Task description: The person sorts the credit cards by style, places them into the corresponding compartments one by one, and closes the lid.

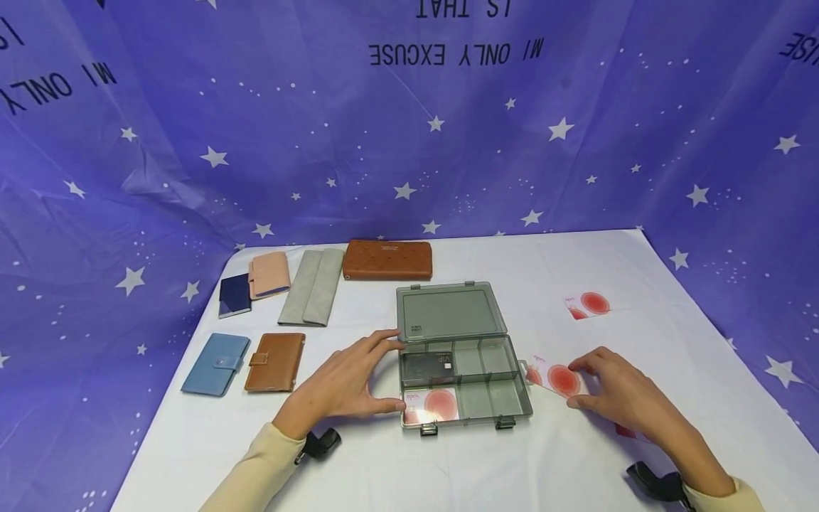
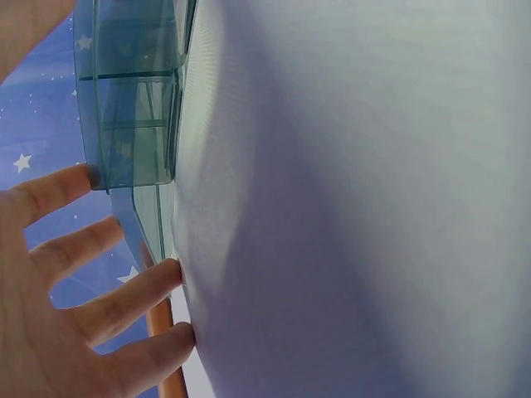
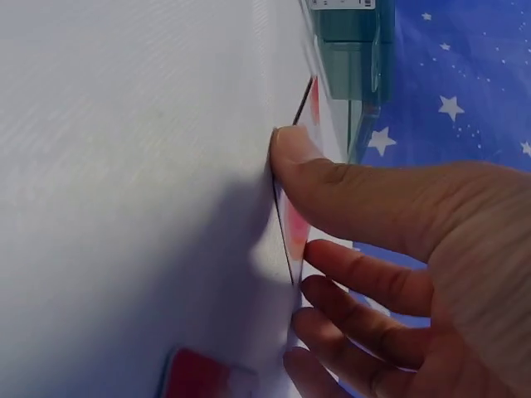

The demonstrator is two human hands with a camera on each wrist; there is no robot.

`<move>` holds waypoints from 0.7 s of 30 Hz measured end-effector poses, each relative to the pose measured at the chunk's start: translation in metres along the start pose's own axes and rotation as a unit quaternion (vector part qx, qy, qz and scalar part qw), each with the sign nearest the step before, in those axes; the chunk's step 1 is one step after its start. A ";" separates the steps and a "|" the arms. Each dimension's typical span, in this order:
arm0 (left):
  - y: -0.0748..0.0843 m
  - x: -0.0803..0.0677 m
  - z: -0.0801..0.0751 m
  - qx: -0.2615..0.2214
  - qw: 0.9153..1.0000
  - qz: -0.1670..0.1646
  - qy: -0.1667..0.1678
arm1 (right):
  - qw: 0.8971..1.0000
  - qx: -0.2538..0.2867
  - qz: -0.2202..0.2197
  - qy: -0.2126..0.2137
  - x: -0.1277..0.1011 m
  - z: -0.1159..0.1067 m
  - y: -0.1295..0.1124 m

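A translucent grey-green compartment box (image 1: 475,398) lies with its lid (image 1: 451,313) folded back. My left hand (image 1: 339,384) has its fingers spread at the box's left side, thumb and fingertips right at the edge, also visible in the left wrist view. In the box, a black VIP card (image 1: 422,365) fills the far left compartment and a white-and-red card (image 1: 440,405) the near left one. To the right of the box, my right hand (image 1: 623,395) pinches another white-and-red card (image 1: 564,381) by its right end; the right wrist view shows the thumb on its near edge.
One white-and-red card (image 1: 591,304) lies farther back at right; another card (image 1: 625,431) is partly hidden under my right wrist. At left lie blue (image 1: 214,363), brown (image 1: 281,363), navy (image 1: 234,295) and peach (image 1: 271,274) cardholders, a grey wallet (image 1: 313,288) and a brown wallet (image 1: 388,260).
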State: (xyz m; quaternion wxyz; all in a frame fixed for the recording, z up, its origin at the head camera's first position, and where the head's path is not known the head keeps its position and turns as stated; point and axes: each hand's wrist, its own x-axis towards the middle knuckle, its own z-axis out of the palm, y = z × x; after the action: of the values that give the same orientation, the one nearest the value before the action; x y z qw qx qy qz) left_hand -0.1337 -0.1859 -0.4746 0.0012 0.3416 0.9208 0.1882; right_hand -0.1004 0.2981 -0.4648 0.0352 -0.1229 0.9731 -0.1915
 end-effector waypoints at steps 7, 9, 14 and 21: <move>0.001 -0.001 0.000 -0.004 1.000 0.002 0.001 | 0.999 0.048 -0.014 0.006 0.005 0.001 0.005; 0.002 -0.001 0.000 -0.005 1.000 0.003 0.002 | 0.998 0.057 -0.010 0.006 0.005 -0.001 0.006; 0.002 0.000 0.000 -0.004 1.000 0.000 0.000 | 0.997 0.054 -0.026 0.050 0.004 -0.006 0.006; 0.001 0.000 -0.001 0.002 1.000 0.001 0.000 | 0.978 0.103 -0.059 0.173 0.006 -0.016 -0.017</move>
State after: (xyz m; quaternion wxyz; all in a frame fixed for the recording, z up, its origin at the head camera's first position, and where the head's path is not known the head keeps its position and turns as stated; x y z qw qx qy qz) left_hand -0.1333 -0.1856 -0.4738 0.0000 0.3422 0.9208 0.1869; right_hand -0.1043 0.2869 -0.4440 -0.1330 -0.1407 0.9304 -0.3112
